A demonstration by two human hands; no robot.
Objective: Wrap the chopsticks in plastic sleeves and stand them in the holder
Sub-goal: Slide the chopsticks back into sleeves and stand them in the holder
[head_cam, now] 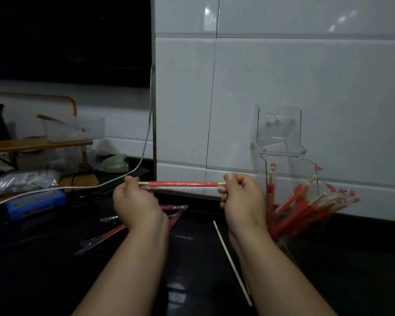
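Left hand (136, 202) and right hand (240, 199) pinching ends of wooden chopstick in red plastic sleeve (183, 184), holding it level above black tabletop (192, 258), beside clear acrylic holder (290, 179).

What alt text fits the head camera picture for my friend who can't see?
A left hand and a right hand pinch the ends of a chopstick in a red sleeve, level above a counter. At right, a clear holder holds wrapped chopsticks; one bare chopstick lies on the counter.

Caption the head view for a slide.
Left hand and right hand pinch the ends of a red-sleeved chopstick, level above the counter, beside the clear holder of wrapped chopsticks.
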